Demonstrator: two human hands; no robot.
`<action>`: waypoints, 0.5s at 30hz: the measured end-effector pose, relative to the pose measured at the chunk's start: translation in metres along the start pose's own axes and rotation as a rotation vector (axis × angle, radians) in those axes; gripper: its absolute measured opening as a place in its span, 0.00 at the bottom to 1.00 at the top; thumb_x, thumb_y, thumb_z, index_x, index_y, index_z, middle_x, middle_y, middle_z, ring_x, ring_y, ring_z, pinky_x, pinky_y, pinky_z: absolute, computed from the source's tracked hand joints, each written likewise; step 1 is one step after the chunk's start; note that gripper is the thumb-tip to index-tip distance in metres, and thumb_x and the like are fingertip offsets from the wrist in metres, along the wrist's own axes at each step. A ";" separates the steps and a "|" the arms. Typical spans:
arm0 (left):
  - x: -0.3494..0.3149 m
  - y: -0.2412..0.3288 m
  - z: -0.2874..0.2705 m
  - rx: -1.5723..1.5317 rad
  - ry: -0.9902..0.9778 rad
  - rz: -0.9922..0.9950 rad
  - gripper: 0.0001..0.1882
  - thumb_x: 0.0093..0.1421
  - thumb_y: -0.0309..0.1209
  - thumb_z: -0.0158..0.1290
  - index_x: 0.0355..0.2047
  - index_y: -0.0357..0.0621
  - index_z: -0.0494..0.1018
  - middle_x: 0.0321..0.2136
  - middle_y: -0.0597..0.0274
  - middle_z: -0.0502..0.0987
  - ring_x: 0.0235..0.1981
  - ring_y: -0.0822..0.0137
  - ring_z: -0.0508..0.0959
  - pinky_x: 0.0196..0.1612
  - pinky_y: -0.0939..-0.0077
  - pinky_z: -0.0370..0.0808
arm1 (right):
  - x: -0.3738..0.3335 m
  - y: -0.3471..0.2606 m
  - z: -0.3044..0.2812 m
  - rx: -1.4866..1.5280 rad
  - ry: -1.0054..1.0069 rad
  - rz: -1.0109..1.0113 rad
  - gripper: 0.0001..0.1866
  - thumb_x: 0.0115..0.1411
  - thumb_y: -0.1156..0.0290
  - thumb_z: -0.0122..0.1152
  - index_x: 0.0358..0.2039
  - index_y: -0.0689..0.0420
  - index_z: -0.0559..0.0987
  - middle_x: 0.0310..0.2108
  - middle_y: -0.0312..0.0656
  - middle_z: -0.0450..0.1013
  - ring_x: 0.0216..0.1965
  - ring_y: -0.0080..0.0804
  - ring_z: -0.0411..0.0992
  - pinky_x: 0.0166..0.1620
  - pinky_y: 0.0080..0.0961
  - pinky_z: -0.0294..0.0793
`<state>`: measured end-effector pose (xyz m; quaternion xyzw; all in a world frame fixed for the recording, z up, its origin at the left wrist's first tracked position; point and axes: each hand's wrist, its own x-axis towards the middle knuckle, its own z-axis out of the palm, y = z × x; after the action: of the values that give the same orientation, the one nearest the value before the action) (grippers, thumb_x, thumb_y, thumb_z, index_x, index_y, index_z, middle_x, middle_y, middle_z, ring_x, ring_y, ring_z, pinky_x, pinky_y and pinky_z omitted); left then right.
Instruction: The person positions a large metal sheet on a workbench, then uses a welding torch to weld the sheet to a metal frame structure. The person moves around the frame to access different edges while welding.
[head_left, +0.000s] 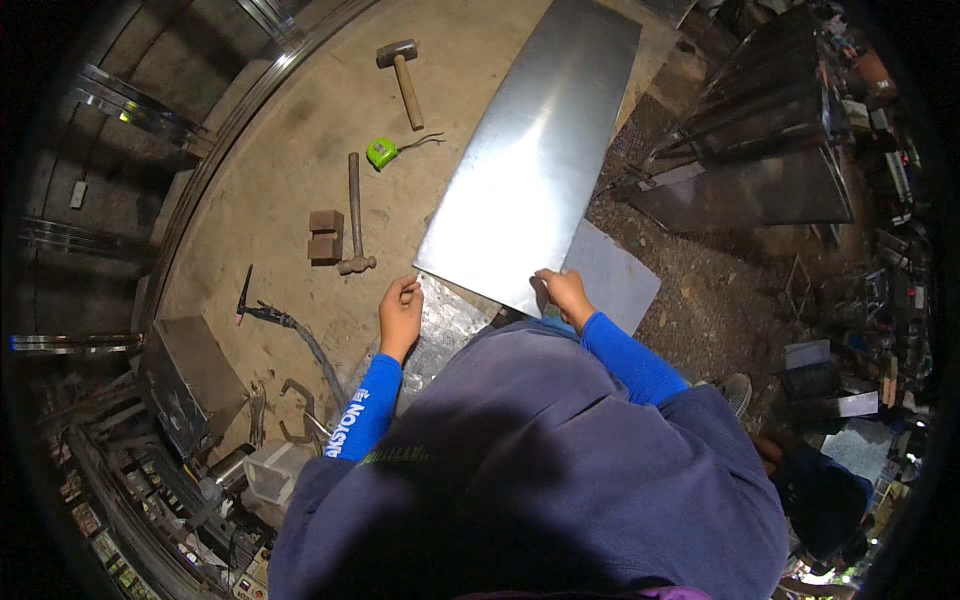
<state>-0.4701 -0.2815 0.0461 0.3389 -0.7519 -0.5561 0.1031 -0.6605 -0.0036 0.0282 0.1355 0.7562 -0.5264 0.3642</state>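
Your left hand (401, 318) is at the near left corner of the shiny metal sheet (535, 150), its fingers curled in and the thumb drawn up near the fingertips; whether it pinches the edge or anything small, you cannot tell from here. Your right hand (565, 297) is closed on the sheet's near right corner, thumb and fingers nearly together. The metal sheet lies between and in front of both hands, slanting away from you and a little to the right. Blue sleeves (370, 403) cover both your forearms.

Just beside your left hand, on its right, a scuffed silvery plate (445, 325) shows below the sheet's near edge. A pale grey board (618, 275) sticks out past the sheet, just beyond your right hand. Left of your left hand lies a torch (268, 313) with a thick cable; a clamp (300, 408) and a clear plastic box (276, 472) sit behind it, closer to your body.

Ahead and left of your left hand is a ball-headed hammer (355, 215), its head toward you, with brown blocks (325, 238) just beside it on the left. Farther on comes a green tape measure (381, 153), and beyond that a heavy wooden-handled hammer (404, 82).
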 end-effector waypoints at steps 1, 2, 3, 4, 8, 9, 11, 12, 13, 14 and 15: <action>-0.001 0.005 0.001 0.000 0.008 0.012 0.15 0.64 0.24 0.55 0.51 0.33 0.74 0.43 0.51 0.82 0.40 0.67 0.82 0.43 0.74 0.79 | -0.003 -0.007 0.002 0.039 -0.086 0.025 0.20 0.59 0.66 0.65 0.46 0.68 0.82 0.37 0.48 0.81 0.36 0.35 0.79 0.35 0.31 0.77; -0.002 0.010 0.003 -0.028 -0.004 0.012 0.15 0.65 0.23 0.54 0.52 0.35 0.74 0.43 0.53 0.81 0.41 0.70 0.80 0.46 0.77 0.77 | -0.006 -0.014 0.002 0.078 -0.171 0.051 0.21 0.60 0.65 0.64 0.49 0.67 0.81 0.39 0.47 0.82 0.38 0.35 0.79 0.36 0.32 0.77; -0.005 0.019 0.005 0.030 0.005 0.080 0.16 0.64 0.23 0.54 0.52 0.35 0.74 0.43 0.52 0.81 0.41 0.68 0.80 0.46 0.76 0.77 | -0.009 -0.020 0.001 -0.057 -0.228 -0.005 0.22 0.61 0.64 0.64 0.51 0.67 0.81 0.40 0.46 0.82 0.39 0.35 0.79 0.37 0.33 0.77; -0.007 0.028 0.008 0.088 0.013 0.145 0.16 0.64 0.23 0.54 0.52 0.35 0.74 0.43 0.51 0.81 0.42 0.66 0.80 0.47 0.74 0.77 | -0.011 -0.026 -0.001 -0.192 -0.283 -0.061 0.24 0.61 0.63 0.65 0.53 0.67 0.80 0.41 0.46 0.82 0.40 0.36 0.80 0.38 0.33 0.78; -0.014 0.047 0.025 0.362 -0.053 0.383 0.20 0.60 0.26 0.56 0.54 0.36 0.74 0.50 0.44 0.76 0.53 0.47 0.76 0.59 0.59 0.72 | 0.003 -0.022 -0.015 -0.593 -0.315 -0.325 0.25 0.60 0.58 0.64 0.50 0.67 0.81 0.44 0.53 0.81 0.42 0.44 0.81 0.46 0.35 0.80; -0.014 0.055 0.033 0.441 -0.083 0.456 0.22 0.60 0.27 0.57 0.55 0.36 0.73 0.53 0.43 0.76 0.56 0.45 0.74 0.62 0.57 0.69 | 0.015 -0.007 -0.021 -0.651 -0.267 -0.425 0.25 0.60 0.58 0.63 0.47 0.68 0.82 0.45 0.55 0.81 0.42 0.47 0.81 0.46 0.36 0.80; -0.008 0.049 0.051 0.586 -0.176 0.442 0.31 0.58 0.31 0.60 0.62 0.36 0.68 0.62 0.37 0.66 0.64 0.39 0.64 0.67 0.53 0.63 | 0.027 0.016 -0.035 -0.765 -0.223 -0.477 0.27 0.59 0.56 0.63 0.49 0.67 0.81 0.47 0.59 0.79 0.47 0.55 0.79 0.54 0.39 0.77; -0.003 0.049 0.063 0.695 -0.192 0.424 0.37 0.56 0.34 0.62 0.65 0.39 0.65 0.66 0.38 0.61 0.67 0.35 0.60 0.67 0.46 0.63 | 0.030 0.031 -0.046 -0.767 -0.223 -0.459 0.26 0.59 0.57 0.63 0.48 0.67 0.82 0.46 0.58 0.80 0.47 0.55 0.79 0.53 0.39 0.77; 0.002 0.050 0.075 0.804 -0.212 0.403 0.42 0.54 0.37 0.65 0.68 0.43 0.61 0.70 0.39 0.56 0.69 0.32 0.56 0.66 0.40 0.62 | 0.029 0.043 -0.058 -0.769 -0.222 -0.437 0.25 0.60 0.57 0.62 0.48 0.67 0.82 0.44 0.58 0.80 0.46 0.55 0.79 0.52 0.39 0.77; 0.009 0.064 0.087 0.882 -0.273 0.317 0.46 0.53 0.39 0.67 0.70 0.47 0.58 0.71 0.41 0.51 0.70 0.31 0.52 0.65 0.33 0.60 | 0.023 0.054 -0.073 -0.769 -0.206 -0.420 0.24 0.60 0.57 0.62 0.46 0.66 0.82 0.43 0.58 0.80 0.45 0.54 0.80 0.50 0.40 0.77; 0.018 0.088 0.096 0.959 -0.332 0.233 0.51 0.51 0.41 0.68 0.72 0.51 0.54 0.73 0.42 0.46 0.71 0.29 0.48 0.63 0.26 0.59 | 0.016 0.063 -0.087 -0.770 -0.189 -0.406 0.23 0.60 0.57 0.61 0.45 0.66 0.82 0.42 0.58 0.81 0.43 0.53 0.80 0.49 0.41 0.77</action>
<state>-0.5692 -0.2054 0.0870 0.1696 -0.9611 -0.1801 -0.1231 -0.6702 0.0975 -0.0116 -0.2096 0.8719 -0.2774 0.3449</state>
